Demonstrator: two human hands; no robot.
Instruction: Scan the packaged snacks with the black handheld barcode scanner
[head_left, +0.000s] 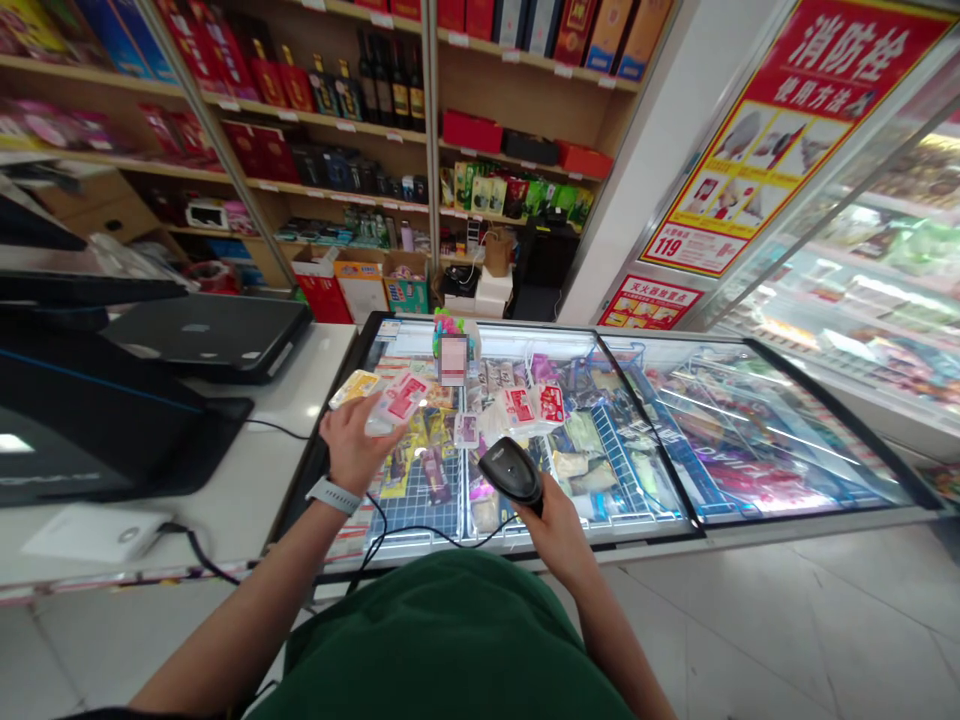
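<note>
My left hand (351, 440), with a pale watch band on the wrist, grips a white pack with a red label (405, 398) above the glass top of a chest freezer. Beside its fingers lies a similar pack with a yellow label (355, 387). A black handheld barcode scanner (511, 470) is in my right hand (553, 528), its head tilted toward the far left. Just past the scanner, white packs with red labels (517, 407) rest on the glass. A small pack with a purplish label (466, 431) lies to their left.
The chest freezer (701, 530) extends right, with bagged goods under its glass. A black cable (420, 530) crosses its near edge. On the left counter (315, 405) stand a dark terminal (82, 400) and a white device (97, 532). A colourful item (448, 322) stands at the freezer's far edge.
</note>
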